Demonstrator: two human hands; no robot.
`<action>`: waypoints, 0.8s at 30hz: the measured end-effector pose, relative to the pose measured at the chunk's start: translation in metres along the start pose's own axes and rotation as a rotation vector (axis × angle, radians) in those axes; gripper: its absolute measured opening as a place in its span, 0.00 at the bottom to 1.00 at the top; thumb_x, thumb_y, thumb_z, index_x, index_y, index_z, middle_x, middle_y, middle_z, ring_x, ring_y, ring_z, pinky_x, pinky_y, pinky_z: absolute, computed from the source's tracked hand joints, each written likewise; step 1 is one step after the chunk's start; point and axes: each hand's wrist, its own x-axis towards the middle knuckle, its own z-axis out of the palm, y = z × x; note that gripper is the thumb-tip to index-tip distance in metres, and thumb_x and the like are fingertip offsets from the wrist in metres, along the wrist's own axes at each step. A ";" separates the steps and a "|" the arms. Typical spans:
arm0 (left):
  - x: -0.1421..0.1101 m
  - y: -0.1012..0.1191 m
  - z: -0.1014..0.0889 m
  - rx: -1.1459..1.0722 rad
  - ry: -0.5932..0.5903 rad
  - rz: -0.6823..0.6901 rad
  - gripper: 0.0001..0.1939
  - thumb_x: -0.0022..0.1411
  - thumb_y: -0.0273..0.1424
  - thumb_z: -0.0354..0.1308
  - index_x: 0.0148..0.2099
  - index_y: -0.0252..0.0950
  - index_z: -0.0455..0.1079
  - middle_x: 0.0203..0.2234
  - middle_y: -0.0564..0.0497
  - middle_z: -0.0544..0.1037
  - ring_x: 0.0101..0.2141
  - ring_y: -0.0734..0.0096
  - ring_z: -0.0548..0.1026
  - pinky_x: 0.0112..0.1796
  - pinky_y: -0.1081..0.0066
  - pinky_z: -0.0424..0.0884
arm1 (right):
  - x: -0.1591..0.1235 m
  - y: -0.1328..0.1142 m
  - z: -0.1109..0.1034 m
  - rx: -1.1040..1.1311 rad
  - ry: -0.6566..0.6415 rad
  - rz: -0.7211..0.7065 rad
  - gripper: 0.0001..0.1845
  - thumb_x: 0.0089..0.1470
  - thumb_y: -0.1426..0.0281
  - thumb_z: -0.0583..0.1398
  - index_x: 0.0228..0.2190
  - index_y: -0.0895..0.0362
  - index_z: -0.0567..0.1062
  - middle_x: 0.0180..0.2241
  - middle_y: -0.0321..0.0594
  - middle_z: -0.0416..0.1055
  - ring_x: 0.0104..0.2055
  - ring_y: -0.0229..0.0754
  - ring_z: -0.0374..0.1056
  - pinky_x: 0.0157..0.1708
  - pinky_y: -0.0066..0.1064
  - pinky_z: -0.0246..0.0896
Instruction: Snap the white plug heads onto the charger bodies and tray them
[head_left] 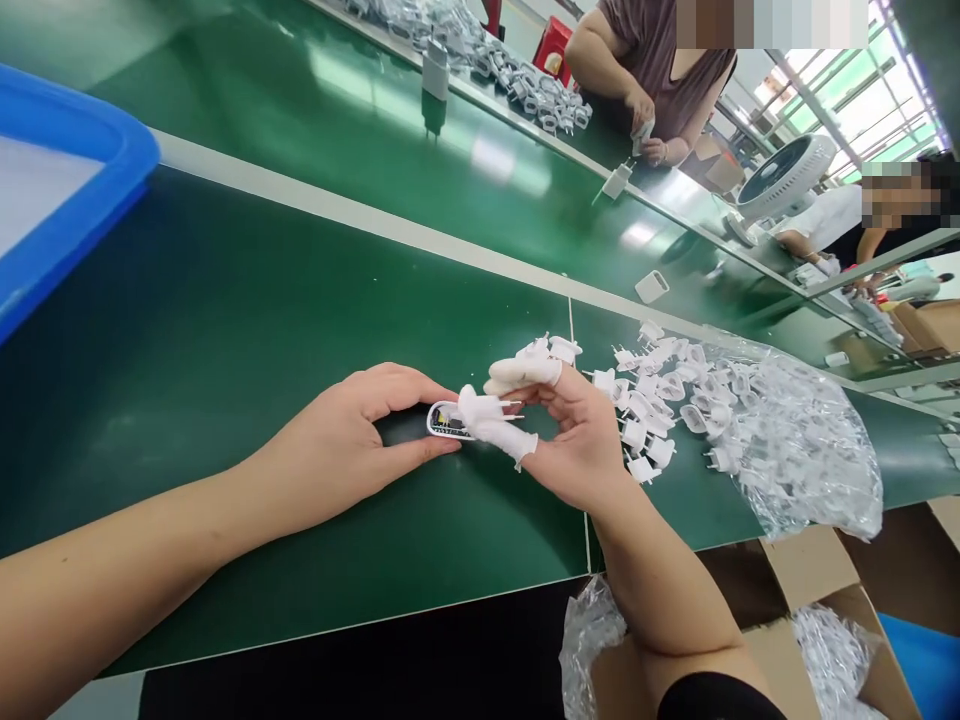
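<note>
Charger shell (433, 428): was smooth white plastic with a rounded oblong mouth, held between the fingers of the left hand (349, 440) above the tabletop (262, 310)
Circuit board (450, 419): sat inside, dark with a yellow part
Pin cap (495, 408): had two thin prongs; the right hand's (581, 435) covered fingers pinched it beside the mouth, seemingly unseated
Loose caps (634, 433): lay heaped beyond, seemingly unused
Bag (817, 460): was clear, crinkled, full of white pieces
Distant charger (435, 72): stood upright, looked closed
</note>
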 end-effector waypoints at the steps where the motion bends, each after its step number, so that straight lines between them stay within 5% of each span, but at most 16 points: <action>1: 0.000 0.002 0.000 -0.002 -0.018 0.017 0.17 0.61 0.54 0.71 0.47 0.56 0.89 0.46 0.52 0.89 0.50 0.44 0.82 0.60 0.53 0.75 | -0.001 -0.002 0.000 -0.059 0.003 -0.051 0.13 0.56 0.63 0.79 0.41 0.47 0.86 0.39 0.36 0.86 0.36 0.42 0.78 0.42 0.39 0.81; 4: 0.000 0.006 -0.001 -0.004 -0.053 0.070 0.15 0.62 0.52 0.71 0.45 0.53 0.89 0.43 0.51 0.89 0.50 0.44 0.82 0.63 0.51 0.72 | -0.004 -0.008 0.000 -0.252 -0.003 -0.209 0.06 0.61 0.70 0.75 0.39 0.46 0.87 0.33 0.34 0.84 0.33 0.42 0.75 0.38 0.39 0.78; 7: 0.000 0.005 -0.001 0.001 -0.051 0.118 0.15 0.66 0.52 0.69 0.44 0.51 0.88 0.43 0.52 0.89 0.49 0.46 0.82 0.62 0.50 0.71 | -0.006 -0.008 0.000 -0.378 -0.061 -0.307 0.11 0.64 0.75 0.71 0.43 0.45 0.88 0.33 0.34 0.83 0.33 0.42 0.74 0.38 0.38 0.75; 12: 0.000 -0.003 0.001 0.052 -0.075 0.234 0.14 0.73 0.50 0.66 0.49 0.49 0.87 0.44 0.54 0.89 0.49 0.52 0.82 0.59 0.55 0.73 | -0.008 0.002 0.004 -0.542 -0.081 -0.369 0.10 0.70 0.71 0.69 0.51 0.48 0.86 0.33 0.35 0.82 0.35 0.41 0.75 0.39 0.36 0.75; 24: 0.000 -0.001 0.001 0.054 -0.038 0.296 0.12 0.76 0.46 0.64 0.49 0.49 0.86 0.43 0.55 0.89 0.48 0.54 0.83 0.55 0.55 0.73 | -0.007 0.007 0.011 -0.574 -0.054 -0.570 0.14 0.71 0.75 0.67 0.55 0.50 0.79 0.41 0.36 0.87 0.37 0.40 0.78 0.40 0.38 0.76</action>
